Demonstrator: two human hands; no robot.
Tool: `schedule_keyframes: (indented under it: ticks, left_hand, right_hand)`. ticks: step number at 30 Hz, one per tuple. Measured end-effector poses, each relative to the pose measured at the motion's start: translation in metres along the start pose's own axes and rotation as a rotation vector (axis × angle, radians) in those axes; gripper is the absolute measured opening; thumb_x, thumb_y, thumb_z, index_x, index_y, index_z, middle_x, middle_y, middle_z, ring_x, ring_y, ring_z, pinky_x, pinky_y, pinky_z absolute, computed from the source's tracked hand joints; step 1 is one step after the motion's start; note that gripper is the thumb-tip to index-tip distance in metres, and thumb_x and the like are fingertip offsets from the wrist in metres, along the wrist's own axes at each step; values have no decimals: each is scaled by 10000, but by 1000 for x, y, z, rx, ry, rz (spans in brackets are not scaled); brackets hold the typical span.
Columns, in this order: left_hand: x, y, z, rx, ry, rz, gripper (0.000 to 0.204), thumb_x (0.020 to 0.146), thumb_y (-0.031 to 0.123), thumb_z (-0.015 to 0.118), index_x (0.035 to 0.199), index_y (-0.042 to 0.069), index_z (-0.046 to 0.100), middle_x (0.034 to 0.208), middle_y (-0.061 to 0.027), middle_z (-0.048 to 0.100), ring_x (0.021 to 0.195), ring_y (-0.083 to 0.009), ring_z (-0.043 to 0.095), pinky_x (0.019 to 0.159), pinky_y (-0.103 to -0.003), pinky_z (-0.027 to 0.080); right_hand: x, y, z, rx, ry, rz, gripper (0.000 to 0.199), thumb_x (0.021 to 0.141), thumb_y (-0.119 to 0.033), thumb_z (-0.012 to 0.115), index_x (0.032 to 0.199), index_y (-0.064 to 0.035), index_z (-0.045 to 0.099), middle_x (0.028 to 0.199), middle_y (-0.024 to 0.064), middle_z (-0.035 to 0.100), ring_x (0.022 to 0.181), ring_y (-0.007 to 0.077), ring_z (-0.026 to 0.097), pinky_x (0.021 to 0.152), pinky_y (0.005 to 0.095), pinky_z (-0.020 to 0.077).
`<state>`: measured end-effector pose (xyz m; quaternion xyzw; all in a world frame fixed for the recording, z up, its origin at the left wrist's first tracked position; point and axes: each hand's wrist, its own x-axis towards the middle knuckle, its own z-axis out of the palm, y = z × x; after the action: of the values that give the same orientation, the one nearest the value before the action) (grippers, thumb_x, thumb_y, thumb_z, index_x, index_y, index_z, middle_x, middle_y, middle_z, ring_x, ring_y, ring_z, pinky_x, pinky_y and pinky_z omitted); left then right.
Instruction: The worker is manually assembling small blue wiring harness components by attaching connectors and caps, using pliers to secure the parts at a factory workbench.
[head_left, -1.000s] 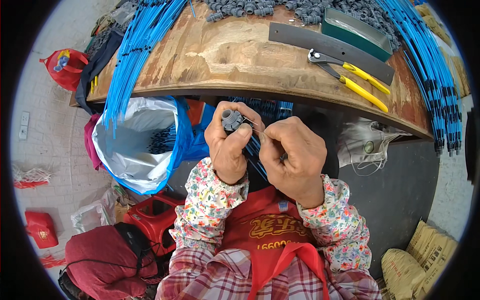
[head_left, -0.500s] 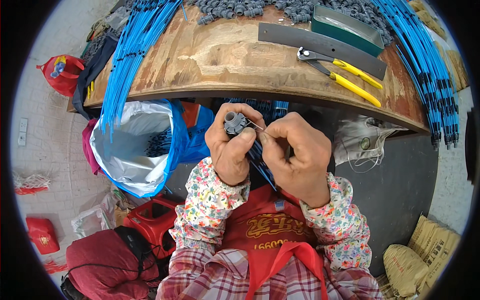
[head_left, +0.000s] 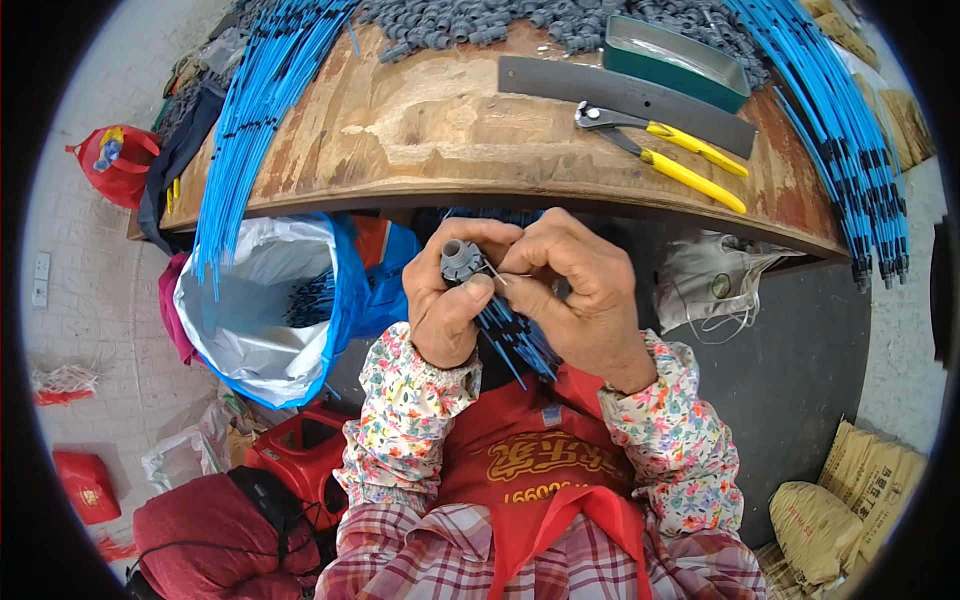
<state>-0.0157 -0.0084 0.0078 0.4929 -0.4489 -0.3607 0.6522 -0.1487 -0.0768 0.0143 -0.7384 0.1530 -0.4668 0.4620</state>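
In front of my lap, my left hand (head_left: pixel 440 318) is closed around a grey ribbed plastic fitting (head_left: pixel 460 262), its round open end tilted up. My right hand (head_left: pixel 588 295) pinches a thin pale wire-like piece (head_left: pixel 494 271) between thumb and forefinger, right against the fitting's side. Fingertips of both hands nearly meet there and hide where the thin piece ends. Below the hands hangs a bundle of thin blue rods (head_left: pixel 515 340) with black bits; whether the fitting joins them I cannot tell.
On the wooden bench (head_left: pixel 430 150) lie yellow-handled pincers (head_left: pixel 665 155), a flat grey metal strip (head_left: pixel 560 82), a green tray (head_left: pixel 680 75) and heaped grey fittings (head_left: pixel 450 25). Blue rods (head_left: pixel 255 120) overhang its left edge. An open blue-and-white bag (head_left: pixel 250 310) stands below; a red stool (head_left: pixel 300 455) is nearby.
My right hand has moved in closer to the fitting, and less of the thin piece shows. Both hands sit slightly further left in the view, and more blue rods show beneath them.
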Motion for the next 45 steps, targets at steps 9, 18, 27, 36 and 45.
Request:
schedule_keyframes:
  ticks: [9,18,27,36,45]
  left_hand:
    - [9,-13,3,76,95,96,364,761,278,567,946,-34,541,795,-114,596,686,-156,566,633,-262,452]
    - [33,-22,-35,-369,24,132,314,778,251,563,915,-18,479,725,-158,550,611,-207,555,573,-294,459]
    - [16,-20,-27,-310,2,73,313,798,275,552,882,-17,475,663,-140,533,584,-214,541,561,-302,448]
    - [18,-33,-52,-184,-114,202,249,823,249,477,832,1,482,738,-127,481,644,-196,478,569,-311,406]
    - [29,-89,-32,-498,-412,-95,295,861,256,521,1020,7,519,878,-111,513,829,-222,520,737,-356,436]
  right_hand:
    - [0,6,-11,196,-26,383,124,766,5,678,831,-3,573,767,39,569,643,97,554,576,227,442]
    - [27,1,-123,-925,10,-147,242,758,-63,670,937,-18,514,958,146,527,905,302,516,777,358,417]
    - [17,0,-123,-1159,-193,-159,274,779,-142,662,970,-11,517,941,153,487,871,331,455,760,410,368]
    - [73,26,-70,-799,285,-449,195,805,-221,614,824,-27,623,721,124,544,733,275,550,616,397,430]
    - [13,-5,-138,-548,515,189,265,795,-304,619,808,-41,649,754,154,616,685,254,609,634,390,483]
